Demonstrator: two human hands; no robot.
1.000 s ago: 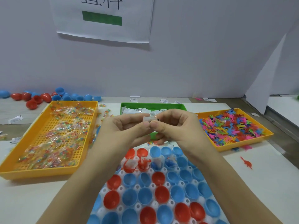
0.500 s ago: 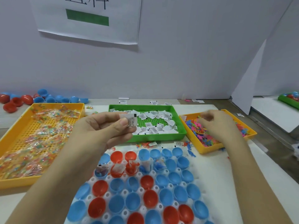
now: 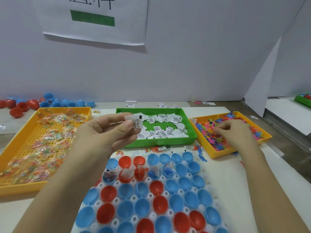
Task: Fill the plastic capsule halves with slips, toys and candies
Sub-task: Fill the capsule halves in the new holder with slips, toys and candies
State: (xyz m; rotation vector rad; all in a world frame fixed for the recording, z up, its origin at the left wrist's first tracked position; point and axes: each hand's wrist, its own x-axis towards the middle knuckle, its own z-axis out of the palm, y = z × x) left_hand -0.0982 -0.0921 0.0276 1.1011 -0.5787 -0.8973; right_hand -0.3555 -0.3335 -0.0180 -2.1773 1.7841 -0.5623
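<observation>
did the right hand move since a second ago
Yes: the right hand went rightward, from in front of the green tray to over the toys in the right orange tray.

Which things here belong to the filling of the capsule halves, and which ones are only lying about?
Job: capsule halves in the rack; slip pinched by left hand; green tray of slips; toy tray under right hand; candy tray.
Lying about: loose halves by the wall; stray slips behind the green tray; wall sign.
</observation>
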